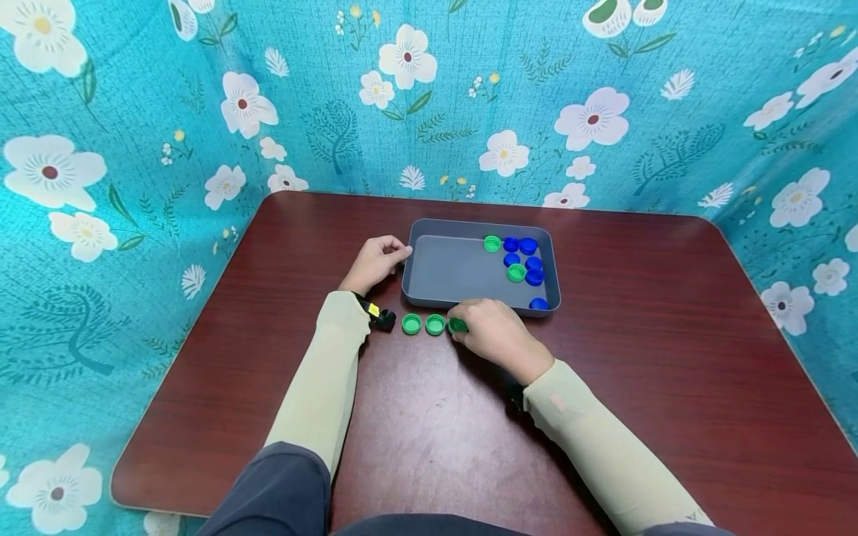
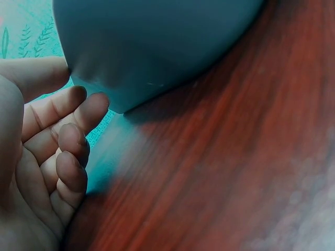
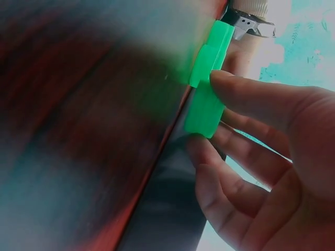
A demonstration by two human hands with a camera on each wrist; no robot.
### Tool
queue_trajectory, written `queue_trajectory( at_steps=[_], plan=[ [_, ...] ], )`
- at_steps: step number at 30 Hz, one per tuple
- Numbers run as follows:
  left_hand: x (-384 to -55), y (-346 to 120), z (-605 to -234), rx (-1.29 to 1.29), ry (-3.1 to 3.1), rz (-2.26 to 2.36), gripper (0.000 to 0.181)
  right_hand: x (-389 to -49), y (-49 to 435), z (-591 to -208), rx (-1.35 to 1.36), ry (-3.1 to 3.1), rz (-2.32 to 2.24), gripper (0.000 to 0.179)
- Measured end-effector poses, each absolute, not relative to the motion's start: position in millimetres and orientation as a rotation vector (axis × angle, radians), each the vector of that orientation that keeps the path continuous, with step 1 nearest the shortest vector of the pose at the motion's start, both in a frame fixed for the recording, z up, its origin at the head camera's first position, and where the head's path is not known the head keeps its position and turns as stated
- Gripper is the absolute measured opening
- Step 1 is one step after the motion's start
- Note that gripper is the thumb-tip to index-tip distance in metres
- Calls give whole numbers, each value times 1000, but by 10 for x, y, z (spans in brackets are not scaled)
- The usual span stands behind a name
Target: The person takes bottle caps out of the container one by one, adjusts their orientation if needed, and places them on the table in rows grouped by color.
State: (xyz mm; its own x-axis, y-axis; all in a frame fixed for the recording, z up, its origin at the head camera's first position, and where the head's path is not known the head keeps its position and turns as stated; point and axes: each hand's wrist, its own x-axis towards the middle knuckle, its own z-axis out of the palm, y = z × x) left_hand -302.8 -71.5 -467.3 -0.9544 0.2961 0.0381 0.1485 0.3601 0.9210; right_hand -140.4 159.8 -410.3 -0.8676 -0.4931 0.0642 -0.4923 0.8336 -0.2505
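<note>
My right hand (image 1: 492,331) pinches a green bottle cap (image 1: 458,325) between thumb and fingers, just in front of the tray. In the right wrist view that cap (image 3: 205,110) is seen edge-on, low at the table. Two more green caps (image 1: 412,324) stand in a row to its left, open side up. My left hand (image 1: 375,264) is at the left side of the grey tray (image 1: 406,286), its thumb on the rim and curled fingers by the outer wall (image 2: 157,47). Inside the tray, towards the right, lie several blue caps (image 1: 528,246) and two green caps (image 1: 492,243).
The tray sits towards the back of a dark red-brown wooden table (image 1: 637,313). A blue flowered cloth (image 1: 456,112) hangs behind the table and at its sides. A black wrist camera (image 1: 382,318) on my left wrist is close to the leftmost green cap.
</note>
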Motion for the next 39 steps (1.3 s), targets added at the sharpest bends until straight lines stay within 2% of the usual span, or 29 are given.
queue_trajectory(
  at_steps=[39],
  plan=[
    [-3044,-714,-4724,390,2473,1656,27,-1404,1570,-4117,-778,2978,-379,29]
  ],
)
